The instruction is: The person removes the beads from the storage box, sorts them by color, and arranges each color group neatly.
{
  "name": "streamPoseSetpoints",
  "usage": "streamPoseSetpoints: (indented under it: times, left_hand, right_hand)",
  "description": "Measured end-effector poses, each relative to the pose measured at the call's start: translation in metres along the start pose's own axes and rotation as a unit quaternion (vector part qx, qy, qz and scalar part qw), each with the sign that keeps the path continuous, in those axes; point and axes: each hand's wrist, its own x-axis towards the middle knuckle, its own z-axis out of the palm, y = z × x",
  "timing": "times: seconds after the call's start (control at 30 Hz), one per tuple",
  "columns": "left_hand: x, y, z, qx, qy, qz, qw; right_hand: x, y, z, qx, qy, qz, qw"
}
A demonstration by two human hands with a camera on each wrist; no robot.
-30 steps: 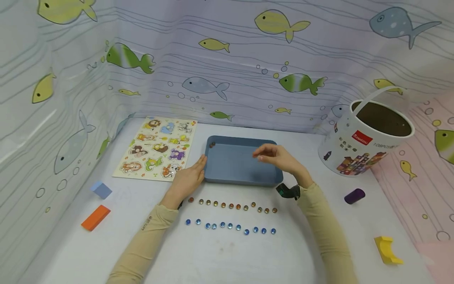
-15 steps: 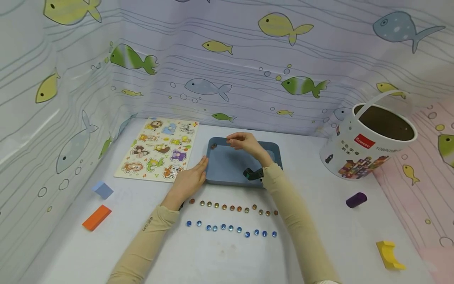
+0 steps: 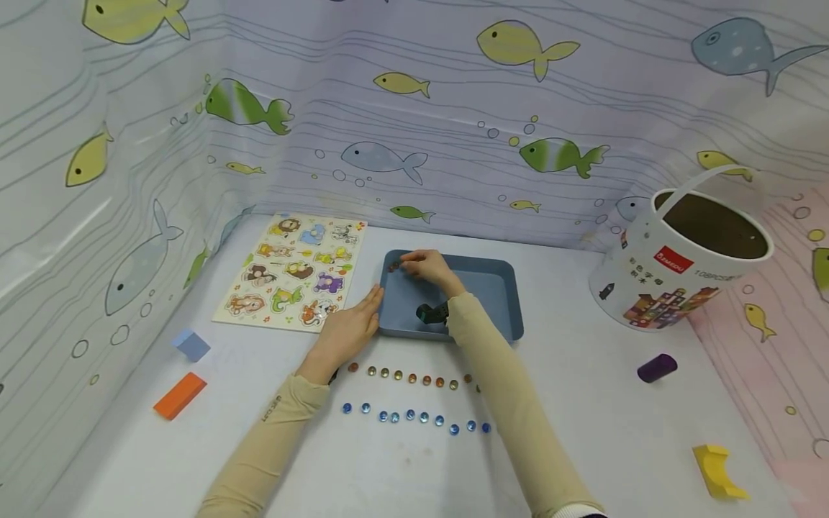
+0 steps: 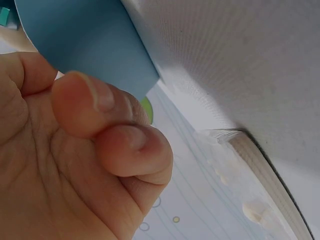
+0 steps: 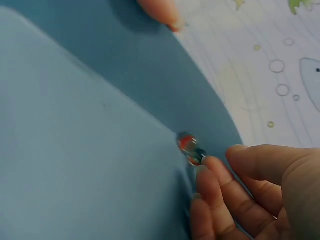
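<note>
Right hand (image 3: 424, 267) moved to marble (image 3: 392, 267), puzzle board (image 3: 294, 271) beside

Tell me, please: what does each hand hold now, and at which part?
Right hand: fingertips at an orange bead in the tray's corner; a grip cannot be told. Left hand holds nothing, resting against the tray's left wall.

Sleeves: I wear long, close-fitting sleeves of pale beige cloth on both arms, each reaching to the wrist. Left sleeve (image 3: 268, 439): a small line of dark printed lettering runs near the cuff, too small to read. Right sleeve (image 3: 512, 403): plain, with soft folds along the forearm. Right wrist: a small black device with a teal-green part (image 3: 432, 313) is strapped just behind my right hand (image 3: 424, 265). Left hand (image 3: 346, 331): bare, no ring; short, unpainted nails show in the left wrist view.
</note>
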Motion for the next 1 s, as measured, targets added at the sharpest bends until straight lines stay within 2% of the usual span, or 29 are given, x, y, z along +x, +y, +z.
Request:
streamPoseSetpoints:
  times: [0.2,0.33,0.47,0.7,0.9,1.0]
  left_hand:
    - [0.002,0.002,0.000,-0.001,0.007,0.012,0.9999]
    - [0.003,0.004,-0.001,-0.005,0.019,0.014,0.9997]
    - [0.003,0.005,-0.001,-0.012,0.016,0.012,0.9997]
    - [0.001,0.004,0.000,-0.002,0.010,0.009,0.9999]
    - [0.000,0.002,-0.001,0.000,-0.003,0.003,1.0000]
    - [-0.001,0.000,-0.001,-0.001,0.000,0.002,1.0000]
  right_hand:
    - [-0.001,-0.001,0.015,-0.061,0.024,-0.002,0.998]
    - [-0.001,-0.008,0.025,-0.115,0.053,-0.024,0.992]
    - [-0.001,-0.009,0.030,-0.138,0.074,-0.019,0.987]
    - [-0.008,-0.005,0.021,-0.123,0.053,-0.006,0.991]
    - [-0.023,-0.002,-0.007,-0.084,0.035,0.014,0.996]
    - [-0.032,-0.002,-0.024,-0.052,0.030,0.024,0.998]
